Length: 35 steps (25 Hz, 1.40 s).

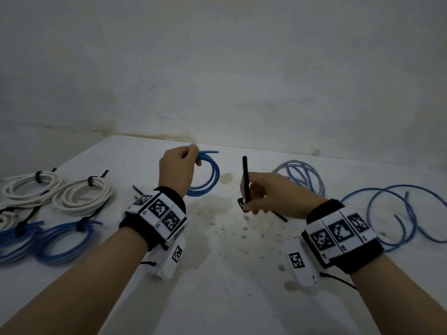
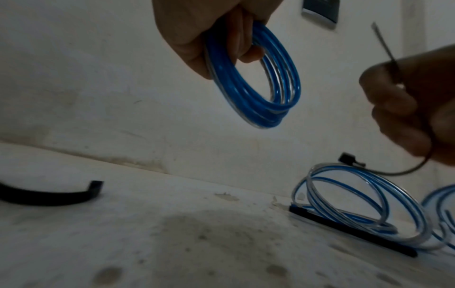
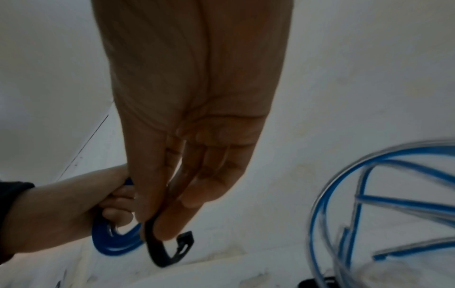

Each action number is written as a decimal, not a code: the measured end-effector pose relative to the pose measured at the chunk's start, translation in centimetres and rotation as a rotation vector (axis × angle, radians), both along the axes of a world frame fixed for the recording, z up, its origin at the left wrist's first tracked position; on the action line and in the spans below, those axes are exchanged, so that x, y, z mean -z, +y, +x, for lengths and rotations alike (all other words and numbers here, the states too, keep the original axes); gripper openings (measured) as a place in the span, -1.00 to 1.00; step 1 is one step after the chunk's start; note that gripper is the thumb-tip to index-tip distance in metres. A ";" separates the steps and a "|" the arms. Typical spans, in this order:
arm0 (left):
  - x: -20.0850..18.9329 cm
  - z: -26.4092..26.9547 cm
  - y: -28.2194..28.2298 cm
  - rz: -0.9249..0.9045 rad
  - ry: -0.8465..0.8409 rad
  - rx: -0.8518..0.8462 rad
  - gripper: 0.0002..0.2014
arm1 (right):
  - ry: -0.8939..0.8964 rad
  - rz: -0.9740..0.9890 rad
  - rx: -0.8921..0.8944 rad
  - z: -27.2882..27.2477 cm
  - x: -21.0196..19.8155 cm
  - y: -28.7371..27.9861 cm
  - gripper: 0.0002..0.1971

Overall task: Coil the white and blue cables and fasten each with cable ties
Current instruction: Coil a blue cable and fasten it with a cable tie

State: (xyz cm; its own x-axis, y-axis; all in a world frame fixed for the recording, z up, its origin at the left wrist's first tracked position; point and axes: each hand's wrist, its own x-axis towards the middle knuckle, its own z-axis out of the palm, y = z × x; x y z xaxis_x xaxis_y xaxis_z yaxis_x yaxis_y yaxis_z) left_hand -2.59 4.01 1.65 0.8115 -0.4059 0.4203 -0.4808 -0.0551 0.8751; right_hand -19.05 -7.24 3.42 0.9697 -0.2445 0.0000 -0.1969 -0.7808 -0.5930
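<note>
My left hand (image 1: 180, 165) grips a small coil of blue cable (image 1: 208, 176) and holds it upright above the white table (image 1: 217, 262); the blue cable coil (image 2: 265, 81) hangs from curled fingers (image 2: 246, 48) in the left wrist view. To its right, my right hand (image 1: 263, 197) pinches a black cable tie (image 1: 245, 180) whose tail points up and whose head end curves below the fingers. In the right wrist view the cable tie (image 3: 162, 251) bends into a hook under the fingertips (image 3: 169, 220), close beside the blue coil (image 3: 115, 243).
Two tied white coils (image 1: 82, 195) and two tied blue coils (image 1: 65, 240) lie at the left. Loose blue cables (image 1: 302, 176), (image 1: 399, 213) sprawl at the right. Spare black ties (image 2: 61, 196), (image 2: 352, 231) lie on the stained table. A wall (image 1: 217, 68) stands right behind.
</note>
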 end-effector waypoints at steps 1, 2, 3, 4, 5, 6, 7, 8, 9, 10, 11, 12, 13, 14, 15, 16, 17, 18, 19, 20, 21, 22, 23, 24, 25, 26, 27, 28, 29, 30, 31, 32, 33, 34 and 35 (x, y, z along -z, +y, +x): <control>0.0 -0.7 -0.9 0.019 -0.029 0.021 -0.55 | -0.020 0.045 0.001 -0.8 -0.3 -0.4 -0.79; 0.0 -1.5 -1.8 0.036 -0.060 0.043 -0.54 | -0.051 0.111 0.003 -1.7 -0.5 -1.0 -0.80; 0.0 -2.2 -2.5 0.050 -0.090 0.056 -0.53 | -0.085 0.178 0.001 -2.4 -0.6 -1.3 -0.82; 0.1 -2.9 -3.1 0.064 -0.114 0.069 -0.53 | -0.128 0.234 0.006 -3.0 -0.7 -1.6 -0.84; 0.3 -3.6 -3.7 0.074 -0.127 0.078 -0.53 | -0.178 0.280 0.014 -3.6 -0.7 -1.7 -0.87; 0.5 -4.1 -4.1 0.080 -0.133 0.085 -0.54 | -0.228 0.321 0.023 -3.9 -0.6 -1.8 -0.89; 0.7 -4.7 -4.5 0.087 -0.135 0.091 -0.55 | -0.275 0.360 0.030 -4.2 -0.5 -1.8 -0.90; 1.0 -5.0 -4.8 0.090 -0.135 0.094 -0.57 | -0.310 0.386 0.035 -4.2 -0.4 -1.8 -0.89; 1.1 -5.3 -5.1 0.088 -0.137 0.100 -0.59 | -0.333 0.400 0.033 -4.3 -0.2 -1.8 -0.88; 1.2 -5.4 -5.3 0.082 -0.137 0.104 -0.61 | -0.343 0.400 0.025 -4.2 -0.1 -1.8 -0.87; 1.2 -5.4 -5.4 0.068 -0.126 0.104 -0.63 | -0.340 0.391 0.014 -3.9 0.2 -1.7 -0.87; 1.3 -5.4 -5.6 0.055 -0.106 0.102 -0.64 | -0.338 0.385 0.007 -3.7 0.5 -1.7 -0.86; 1.3 -5.4 -5.6 0.044 -0.087 0.098 -0.64 | -0.344 0.380 0.006 -3.4 0.8 -1.6 -0.85; 1.4 -5.4 -5.7 0.038 -0.076 0.098 -0.65 | -0.356 0.374 0.014 -3.2 1.1 -1.6 -0.84; 1.5 -5.5 -5.7 0.038 -0.076 0.102 -0.66 | -0.368 0.361 0.031 -2.9 1.4 -1.5 -0.84; 1.6 -5.5 -5.7 0.042 -0.083 0.111 -0.67 | -0.379 0.337 0.055 -2.7 1.6 -1.5 -0.84; 1.7 -5.6 -5.7 0.047 -0.091 0.120 -0.69 | -0.391 0.311 0.083 -2.5 1.7 -1.6 -0.85; 1.7 -5.6 -5.8 0.050 -0.094 0.129 -0.71 | -0.403 0.287 0.107 -2.4 1.9 -1.7 -0.87; 1.7 -5.6 -5.8 0.047 -0.087 0.137 -0.72 | -0.408 0.251 0.120 -2.3 1.9 -1.7 -0.91; 1.7 -5.6 -5.9 0.039 -0.069 0.146 -0.72 | -0.411 0.197 0.124 -2.3 1.9 -1.7 -0.94; 1.7 -5.5 -5.9 0.023 -0.044 0.158 -0.72 | -0.416 0.136 0.123 -2.2 2.0 -1.7 -0.95; 1.7 -5.4 -5.8 0.003 -0.021 0.169 -0.74 | -0.425 0.079 0.118 -2.1 2.1 -1.5 -0.96; 1.7 -5.4 -5.7 -0.013 -0.005 0.176 -0.77 | -0.431 0.034 0.116 -2.0 2.1 -1.4 -0.97; 1.8 -5.3 -5.7 -0.022 -0.001 0.174 -0.81 | -0.432 -0.004 0.118 -1.9 2.1 -1.2 -0.96; 1.8 -5.3 -5.6 -0.028 -0.007 0.167 -0.83 | -0.431 -0.042 0.122 -1.8 2.1 -1.1 -0.95; 1.8 -5.2 -5.5 -0.035 -0.015 0.162 -0.84 | -0.438 -0.080 0.121 -1.8 2.1 -0.9 -0.93; 1.7 -5.2 -5.5 -0.041 -0.021 0.161 -0.85 | -0.461 -0.120 0.114 -1.7 2.1 -0.7 -0.93; 1.6 -5.2 -5.4 -0.043 -0.028 0.162 -0.85 | -0.499 -0.163 0.102 -1.6 2.2 -0.5 -0.93; 1.6 -5.2 -5.4 -0.040 -0.036 0.169 -0.86 | -0.542 -0.216 0.090 -1.5 2.2 -0.3 -0.93; 1.6 -5.4 -5.4 -0.034 -0.046 0.178 -0.86 | -0.584 -0.285 0.083 -1.2 2.3 -0.1 -0.93; 1.5 -5.6 -5.3 -0.027 -0.057 0.189 -0.86 | -0.625 -0.359 0.079 -0.9 2.3 0.2 -0.93; 1.5 -5.8 -5.3 -0.022 -0.064 0.202 -0.87 | -0.666 -0.423 0.080 -0.7 2.4 0.5 -0.94; 1.5 -6.0 -5.3 -0.021 -0.064 0.209 -0.87 | -0.703 -0.462 0.084 -0.5 2.4 0.6 -0.94; 1.4 -6.1 -5.2 -0.027 -0.060 0.209 -0.86 | -0.734 -0.470 0.093 -0.4 2.4 0.6 -0.94; 1.3 -6.1 -5.1 -0.036 -0.051 0.204 -0.85 | -0.757 -0.445 0.104 -0.5 2.4 0.6 -0.94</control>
